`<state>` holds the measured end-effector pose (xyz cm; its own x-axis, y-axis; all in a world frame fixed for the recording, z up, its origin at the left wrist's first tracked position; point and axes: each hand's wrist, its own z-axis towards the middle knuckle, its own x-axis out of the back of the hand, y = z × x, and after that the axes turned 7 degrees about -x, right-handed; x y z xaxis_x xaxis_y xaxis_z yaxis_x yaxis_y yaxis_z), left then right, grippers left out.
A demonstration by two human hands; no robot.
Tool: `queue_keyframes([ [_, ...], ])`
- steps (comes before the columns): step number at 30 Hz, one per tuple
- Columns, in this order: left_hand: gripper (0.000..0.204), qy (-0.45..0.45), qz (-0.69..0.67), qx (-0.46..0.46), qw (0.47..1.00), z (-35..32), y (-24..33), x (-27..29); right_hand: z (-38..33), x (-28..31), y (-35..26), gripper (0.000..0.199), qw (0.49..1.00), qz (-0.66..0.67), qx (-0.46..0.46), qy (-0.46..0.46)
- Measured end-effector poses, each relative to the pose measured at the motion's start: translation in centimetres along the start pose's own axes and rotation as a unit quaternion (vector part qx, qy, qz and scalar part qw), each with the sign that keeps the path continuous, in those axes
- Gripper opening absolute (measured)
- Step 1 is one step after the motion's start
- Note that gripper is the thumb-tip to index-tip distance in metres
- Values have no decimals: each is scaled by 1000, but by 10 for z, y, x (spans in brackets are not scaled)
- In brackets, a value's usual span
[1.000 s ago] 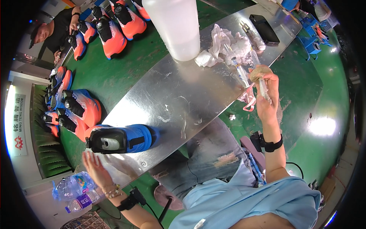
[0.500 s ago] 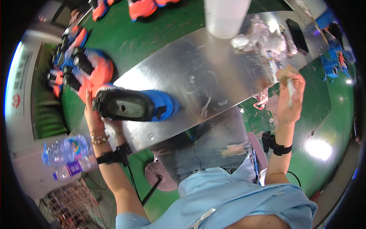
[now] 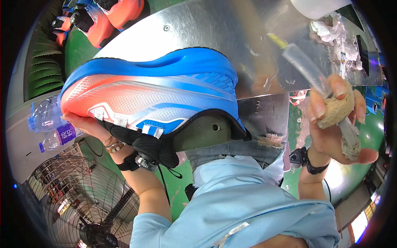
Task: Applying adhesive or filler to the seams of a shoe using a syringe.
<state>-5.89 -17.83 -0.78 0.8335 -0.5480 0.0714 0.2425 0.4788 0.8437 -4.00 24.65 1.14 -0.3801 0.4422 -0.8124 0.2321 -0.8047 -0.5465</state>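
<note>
Holding at far left: bottles at the frame's left edge, fan lower left, coral-and-blue shoes upper left. Left forearm rises from the lower edge, angling up-left; left hand sits at left-centre, under the toe of the running shoe. Its fingers are closed on the toe end, mostly hidden behind it, so exact finger spread: can't tell. Shoe is left of centre, on its side, sole toward the top of the frame, opening facing lower right. Metal table behind it, upper centre. Right forearm comes up lower right, palm up, thumb sticking out rightward. Right hand has its other fingers curled around a tan sponge and a clear tube, yellowish tip pointing up-left, blurred. Whitish wad lies against the palm. Crumpled paper upper right.
</note>
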Motion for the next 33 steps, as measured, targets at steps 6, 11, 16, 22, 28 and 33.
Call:
queue_keyframes([
  [6, 50, -5, -8, -12, 1000, 16, -29, 1, 25, 0, 12, 40, 990, 17, -127, -65],
  [11, 49, -14, 8, 4, 1000, 44, -53, 19, 38, 14, 21, 60, 980, 37, -150, -123],
  [16, 49, -31, 34, 2, 999, 20, -39, 6, 44, 15, 31, 32, 982, 49, -148, -106],
  [22, 48, -75, 44, 14, 996, -26, 10, 26, 50, 21, 34, 27, 975, 54, -176, -124],
  [28, 48, -107, 48, 21, 993, -35, 32, 30, 49, 24, 39, 30, 976, 33, -116, -181],
  [33, 48, -134, 40, 38, 989, -72, 72, 48, 38, 21, 39, 29, 987, 24, -98, -127],
])
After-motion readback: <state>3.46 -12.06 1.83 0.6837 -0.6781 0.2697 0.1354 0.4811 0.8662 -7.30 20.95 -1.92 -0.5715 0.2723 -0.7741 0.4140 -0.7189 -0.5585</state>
